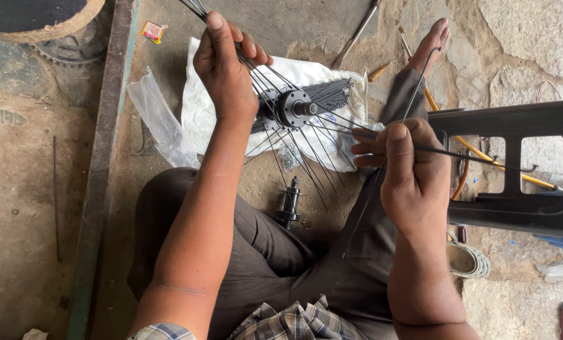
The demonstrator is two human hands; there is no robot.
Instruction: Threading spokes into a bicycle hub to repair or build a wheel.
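My left hand (225, 69) grips a bundle of thin black spokes that fan out from a black wheel hub (292, 108) held above the ground. My right hand (407, 167) pinches a few loose black spokes (476, 157); they cross one another, one reaching right, another slanting down over my leg. A second black hub (290, 203) stands on the ground between my legs. A heap of loose black spokes (328, 93) lies on a white plastic sheet (209, 116) under the held hub.
A black plastic stool (514, 170) stands at the right. My bare foot (429, 44) rests on the stone floor beside a screwdriver (377, 73). A clear plastic bag (158, 116), a chainring (67, 47) and a sandal (467, 259) lie around.
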